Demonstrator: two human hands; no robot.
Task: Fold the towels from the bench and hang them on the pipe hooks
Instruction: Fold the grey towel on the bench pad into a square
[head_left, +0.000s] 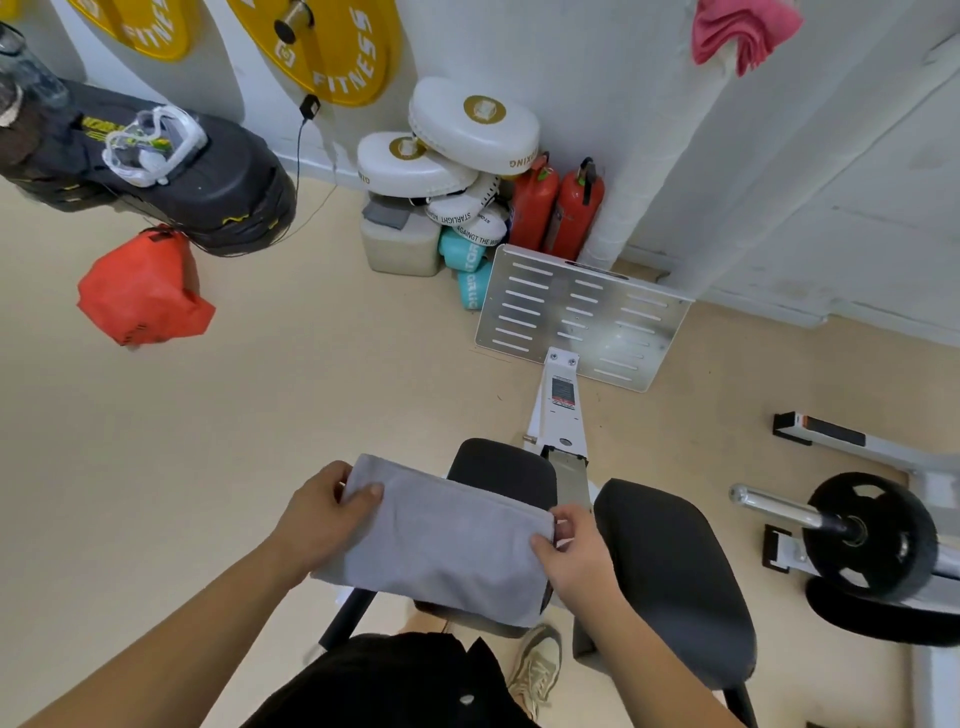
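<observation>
Folding is the step in hand, as I read it. You hold the grey towel (441, 540) between both hands, lifted just above the near end of the bench (670, 582) and over its smaller dark pad. Your left hand (322, 514) grips the towel's left short edge, with the thumb laid on top near the far corner and the other fingers tucked out of sight underneath. Your right hand (576, 558) pinches the right short edge, thumb on the upper face and fingers curled in behind it.

The next move is probably one more fold, bringing the two short edges together. After that comes the carry to the pipe (670, 145), which rises beyond the bench's far end and a little to its right. A pink towel (743, 31) hangs high on that pipe, but I cannot make out the hooks themselves. Match the corners before you close the fold, and keep both pinches firm, since soft cloth like this is likely to slide.

The towel is a long pale-grey rectangle, doubled at least once, and a layered edge runs along its far long side. Its plush face lies smooth and fairly taut between your hands, while the near long edge sags slightly.
</observation>
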